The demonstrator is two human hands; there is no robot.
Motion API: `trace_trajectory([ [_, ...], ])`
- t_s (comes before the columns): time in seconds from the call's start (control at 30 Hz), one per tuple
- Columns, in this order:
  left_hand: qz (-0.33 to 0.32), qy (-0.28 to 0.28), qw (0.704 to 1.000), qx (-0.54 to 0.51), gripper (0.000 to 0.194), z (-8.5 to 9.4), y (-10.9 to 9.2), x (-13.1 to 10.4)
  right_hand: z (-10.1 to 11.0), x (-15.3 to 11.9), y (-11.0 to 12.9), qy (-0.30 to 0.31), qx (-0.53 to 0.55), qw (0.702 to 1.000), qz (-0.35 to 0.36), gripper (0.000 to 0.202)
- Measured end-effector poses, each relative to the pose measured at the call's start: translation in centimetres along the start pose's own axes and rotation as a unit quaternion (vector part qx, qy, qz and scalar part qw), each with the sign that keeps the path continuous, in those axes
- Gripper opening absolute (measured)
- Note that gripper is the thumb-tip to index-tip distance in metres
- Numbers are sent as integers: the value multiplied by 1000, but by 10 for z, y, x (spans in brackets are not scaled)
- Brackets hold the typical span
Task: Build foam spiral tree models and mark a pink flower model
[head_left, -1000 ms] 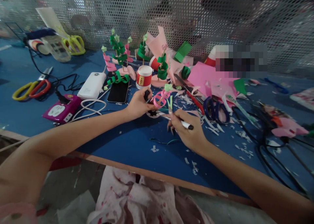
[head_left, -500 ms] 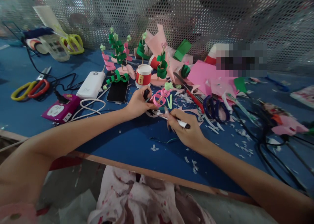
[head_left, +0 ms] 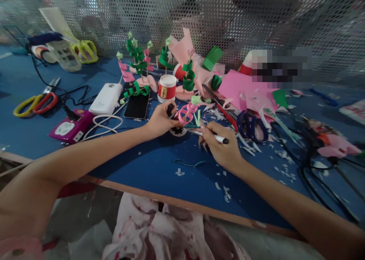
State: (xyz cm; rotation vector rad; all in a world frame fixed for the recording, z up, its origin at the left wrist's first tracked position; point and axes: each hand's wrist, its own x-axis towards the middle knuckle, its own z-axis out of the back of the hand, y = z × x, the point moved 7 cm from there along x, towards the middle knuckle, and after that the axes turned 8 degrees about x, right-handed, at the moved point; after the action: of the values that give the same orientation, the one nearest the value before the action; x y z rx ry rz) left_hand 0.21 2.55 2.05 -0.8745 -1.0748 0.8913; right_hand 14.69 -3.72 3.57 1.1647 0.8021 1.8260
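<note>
Paper-strip craft piece held and worked with a pen at mid-counter.

Pink curled paper-strip ornament (head_left: 186, 113) with a pale green tip stands on the blue counter (head_left: 154, 165), just in front of the red-and-white paper cup (head_left: 167, 88). Left hand (head_left: 161, 120) reaches in from the left with the forearm stretched low over the counter, fingers closed around the ornament's dark base. Right hand (head_left: 221, 146) comes from the lower right, wrist bent, gripping a white pen with a black cap (head_left: 211, 135) whose tip points at the base. Blue-handled scissors (head_left: 251, 126) lie just right of it, a black phone (head_left: 137, 106) to the left. Compared with half a second ago, the right hand has slid slightly rightward and the pen lies flatter; the left hand is unchanged.
</note>
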Motion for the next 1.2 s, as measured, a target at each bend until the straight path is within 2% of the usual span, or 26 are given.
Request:
trace_trajectory([
  [0.13, -3, -6, 1000, 18, 53, 1, 0, 0, -3, 1, -5, 26, 31, 999, -17, 34],
  [0.37, 6, 1, 1000, 2, 53, 0, 0, 0, 3, 2, -7, -7, 22, 999, -28, 39],
  [0.53, 8, 5, 1000, -11, 53, 0, 1, 0, -1, 0, -4, 22, 35, 999, -25, 40],
  [0.9, -9, -5, 1000, 26, 52, 1, 1, 1, 6, -1, -9, -9, 47, 998, -46, 39],
  [1.2, -8, 0, 1000, 13, 53, 1, 0, 0, 5, -2, -10, 3, 52, 997, -53, 38],
])
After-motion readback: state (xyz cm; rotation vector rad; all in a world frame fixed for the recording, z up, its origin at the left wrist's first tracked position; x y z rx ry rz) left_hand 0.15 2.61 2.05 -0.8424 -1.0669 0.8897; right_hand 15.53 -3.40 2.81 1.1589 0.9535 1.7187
